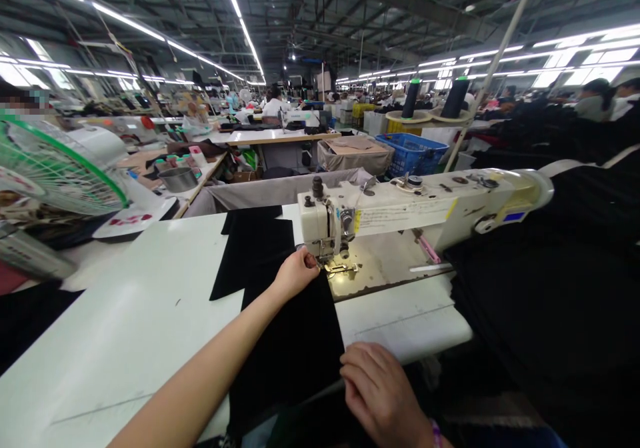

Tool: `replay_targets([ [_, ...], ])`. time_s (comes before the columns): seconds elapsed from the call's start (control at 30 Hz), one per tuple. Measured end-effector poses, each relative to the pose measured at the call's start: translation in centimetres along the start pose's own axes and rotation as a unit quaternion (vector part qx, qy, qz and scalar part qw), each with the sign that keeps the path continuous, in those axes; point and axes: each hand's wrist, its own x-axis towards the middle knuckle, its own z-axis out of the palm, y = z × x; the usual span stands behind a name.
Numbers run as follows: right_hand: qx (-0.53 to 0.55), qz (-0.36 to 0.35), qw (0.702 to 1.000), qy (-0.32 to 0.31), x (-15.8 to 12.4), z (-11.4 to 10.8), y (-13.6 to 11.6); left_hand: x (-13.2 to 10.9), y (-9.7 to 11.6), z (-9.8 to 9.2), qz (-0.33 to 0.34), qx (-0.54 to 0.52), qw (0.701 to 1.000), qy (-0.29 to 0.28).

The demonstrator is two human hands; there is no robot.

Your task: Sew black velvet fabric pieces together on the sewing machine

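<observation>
A strip of black fabric runs across the white table toward the needle of a white sewing machine. My left hand lies on the fabric just left of the presser foot, its fingers curled and pressed down on the cloth. At the table's near edge my right hand is closed on the same fabric's lower end. More black fabric pieces lie flat behind the machine head.
A big heap of black cloth fills the right side. A green-caged fan stands at the left. Two dark thread cones rise behind the machine, near a blue crate. Other workers sit at tables farther back.
</observation>
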Motion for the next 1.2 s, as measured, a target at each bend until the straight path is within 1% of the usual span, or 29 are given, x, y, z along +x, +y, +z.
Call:
replay_targets([
  [0.1, 0.012, -0.003, 1.000, 0.000, 0.2, 0.3, 0.3, 0.7, -0.2, 0.1, -0.013, 0.019, 1.000, -0.010],
  [0.27, 0.013, -0.018, 1.000, 0.012, 0.4, 0.6, 0.6, 0.9, 0.1, -0.2, -0.013, 0.049, 0.999, -0.014],
  [0.33, 0.013, -0.022, 1.000, 0.009, 0.3, 0.5, 0.6, 0.8, 0.5, -0.5, -0.007, 0.062, 0.998, -0.004],
  [0.4, 0.015, -0.021, 1.000, -0.004, 0.3, 0.2, 0.6, 0.1, 1.5, -0.9, 0.006, 0.081, 0.996, 0.022],
  [0.47, 0.017, -0.024, 0.999, -0.013, 0.3, -0.1, 0.6, -1.9, 2.8, -1.3, 0.020, 0.102, 0.993, 0.060],
  [0.5, 0.018, -0.025, 0.999, -0.017, 0.2, -0.3, 0.5, -3.4, 3.5, -1.4, 0.035, 0.110, 0.991, 0.066],
  [0.53, 0.021, -0.023, 0.999, -0.020, 0.2, -0.4, 0.5, -5.3, 4.1, -1.4, 0.057, 0.117, 0.990, 0.059],
  [0.57, 0.025, -0.021, 0.999, -0.023, 0.3, -0.5, 0.5, -7.4, 4.6, -1.4, 0.085, 0.120, 0.988, 0.038],
  [0.63, 0.036, -0.014, 0.999, -0.028, 0.4, -0.5, 0.5, -11.7, 4.8, -0.9, 0.201, 0.134, 0.968, -0.073],
  [0.67, 0.041, -0.010, 0.999, -0.031, 0.6, -0.5, 0.6, -13.5, 4.5, -0.6, 0.243, 0.150, 0.954, -0.091],
  [0.73, 0.046, 0.004, 0.998, -0.036, 1.1, -0.3, 0.9, -15.9, 3.3, 0.0, 0.341, 0.200, 0.916, -0.074],
  [0.77, 0.047, 0.012, 0.998, -0.039, 1.4, -0.1, 1.1, -16.3, 2.6, 0.2, 0.376, 0.225, 0.897, -0.059],
  [0.83, 0.046, 0.029, 0.998, -0.044, 2.1, 0.2, 1.6, -16.0, 1.3, 0.3, 0.412, 0.263, 0.871, -0.045],
  [0.87, 0.047, 0.035, 0.997, -0.046, 2.5, 0.4, 1.9, -15.4, 0.9, 0.2, 0.413, 0.273, 0.867, -0.046],
  [1.03, 0.041, 0.052, 0.995, -0.076, 4.6, 1.3, 3.4, -11.9, 0.2, -0.7, 0.409, 0.275, 0.869, -0.051],
  [1.2, -0.012, 0.085, 0.991, -0.102, 6.6, 1.9, 4.7, -9.3, -0.4, -1.3, 0.405, 0.259, 0.875, -0.049],
])
